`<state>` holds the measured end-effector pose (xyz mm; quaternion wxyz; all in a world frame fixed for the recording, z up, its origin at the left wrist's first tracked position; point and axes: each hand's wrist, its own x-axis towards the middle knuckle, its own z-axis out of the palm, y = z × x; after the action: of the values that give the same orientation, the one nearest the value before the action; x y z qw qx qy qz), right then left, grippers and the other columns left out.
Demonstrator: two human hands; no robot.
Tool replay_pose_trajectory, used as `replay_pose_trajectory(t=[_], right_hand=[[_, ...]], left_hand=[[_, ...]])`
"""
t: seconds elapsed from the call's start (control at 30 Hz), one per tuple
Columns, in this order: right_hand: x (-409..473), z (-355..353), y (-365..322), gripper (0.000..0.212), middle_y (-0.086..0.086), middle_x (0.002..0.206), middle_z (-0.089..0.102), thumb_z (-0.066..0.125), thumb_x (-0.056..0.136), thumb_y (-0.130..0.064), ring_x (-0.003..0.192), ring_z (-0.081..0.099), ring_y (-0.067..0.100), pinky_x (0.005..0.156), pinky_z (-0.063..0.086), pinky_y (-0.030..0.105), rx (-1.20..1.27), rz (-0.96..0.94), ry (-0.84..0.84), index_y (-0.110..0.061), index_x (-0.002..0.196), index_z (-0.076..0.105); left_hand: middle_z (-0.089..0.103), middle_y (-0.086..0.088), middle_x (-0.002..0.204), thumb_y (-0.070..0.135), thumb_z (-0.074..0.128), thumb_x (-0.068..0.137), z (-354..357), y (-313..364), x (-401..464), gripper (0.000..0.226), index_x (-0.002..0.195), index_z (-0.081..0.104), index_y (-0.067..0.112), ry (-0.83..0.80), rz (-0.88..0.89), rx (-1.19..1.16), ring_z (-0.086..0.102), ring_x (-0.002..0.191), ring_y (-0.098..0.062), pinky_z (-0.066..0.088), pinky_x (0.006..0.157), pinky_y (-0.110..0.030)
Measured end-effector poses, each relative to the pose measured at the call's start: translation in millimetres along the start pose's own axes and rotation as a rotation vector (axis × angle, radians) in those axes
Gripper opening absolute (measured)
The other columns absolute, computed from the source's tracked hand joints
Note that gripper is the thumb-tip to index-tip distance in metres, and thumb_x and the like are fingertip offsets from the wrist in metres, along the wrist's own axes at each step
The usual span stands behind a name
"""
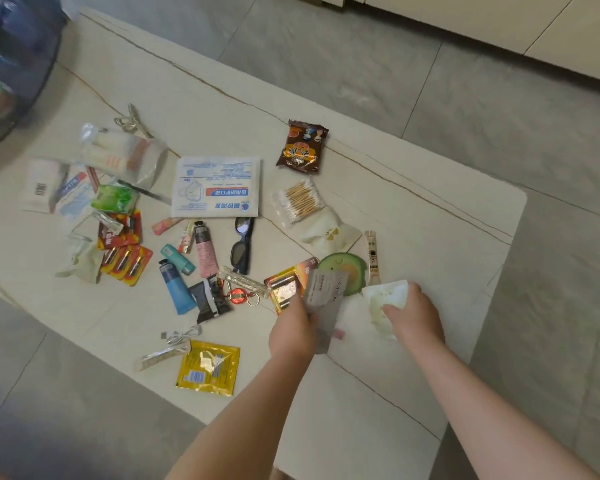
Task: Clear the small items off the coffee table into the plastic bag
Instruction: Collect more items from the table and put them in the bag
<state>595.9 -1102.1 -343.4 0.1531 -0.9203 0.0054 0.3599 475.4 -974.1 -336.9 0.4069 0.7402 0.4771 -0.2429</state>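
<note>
Both hands are over the near right part of the counter (430, 216). Left hand (293, 329) has its fingers curled round a grey L'Oreal sachet (324, 299), pinching it upright-ish above the surface. Right hand (414, 317) is gripping a crumpled white plastic bag (383, 301), thumb and fingers closed on the bag's edge, bag lying on the counter just beside the sachet.

Rest of the stuff is still spread across the counter, mostly toward the left side & middle:
- green round cucumber-look pad (352, 271) right behind the sachet, touching the bag area
- battery pack w/ orange card (284, 287) just left of the sachet
- cotton swabs pack (297, 199) and a brown snack packet (303, 147) nearer the far edge
- face mask packet (217, 185) in the middle
- sunglasses (241, 245), folded, next to a pink tube (203, 249) and a blue tube (174, 289)
- yellow foil sachet (208, 367) by the near edge, w/ a white usb cable (182, 334) just above it
- red battery packs (123, 251) + a green packet (115, 199) on the left side

Top left corner of the view has something dark & blurry, can't tell what it is. Grey tile floor (499, 133) round the counter.
</note>
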Motion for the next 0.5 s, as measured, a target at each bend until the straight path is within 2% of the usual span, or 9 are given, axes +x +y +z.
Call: replay_pose_trajectory(t=[0.13,0.3,0.43,0.5], right_hand=[[-43,-13,-26,0.035,0.007,0.100,0.057,0.061,0.086,-0.019,0.086,0.050,0.025,0.068,0.038,0.030,0.057,-0.120,-0.076,-0.009,0.116,0.048],[-95,-18,-71,0.030,0.004,0.096,0.057,0.065,0.084,-0.022,0.091,0.054,0.026,0.072,0.043,0.032,0.044,-0.281,-0.157,-0.010,0.108,0.052],[-139,-3,-104,0.020,-0.002,0.085,0.058,0.064,0.084,-0.019,0.084,0.055,0.022,0.065,0.044,0.031,0.069,-0.385,-0.214,-0.013,0.100,0.055],[-159,13,-119,0.021,0.003,0.092,0.061,0.063,0.085,-0.019,0.085,0.056,0.023,0.064,0.046,0.031,0.054,-0.415,-0.235,-0.011,0.103,0.055]], left_hand=[[0.065,-0.005,0.106,0.029,0.049,0.094,-37,-20,-30,0.020,0.106,0.052,0.014,0.116,-0.061,-0.073,0.060,0.094,-0.027,0.049,0.074,-0.037],[0.065,-0.004,0.100,0.036,0.052,0.094,-85,-45,-70,0.023,0.103,0.058,0.015,0.253,-0.090,-0.244,0.060,0.091,-0.026,0.051,0.075,-0.039],[0.060,-0.001,0.093,0.042,0.048,0.094,-120,-80,-107,0.028,0.101,0.057,0.016,0.364,-0.167,-0.341,0.057,0.087,-0.023,0.048,0.070,-0.035],[0.056,0.000,0.087,0.043,0.046,0.095,-136,-102,-124,0.029,0.095,0.052,0.015,0.412,-0.212,-0.386,0.053,0.081,-0.021,0.043,0.066,-0.032]])
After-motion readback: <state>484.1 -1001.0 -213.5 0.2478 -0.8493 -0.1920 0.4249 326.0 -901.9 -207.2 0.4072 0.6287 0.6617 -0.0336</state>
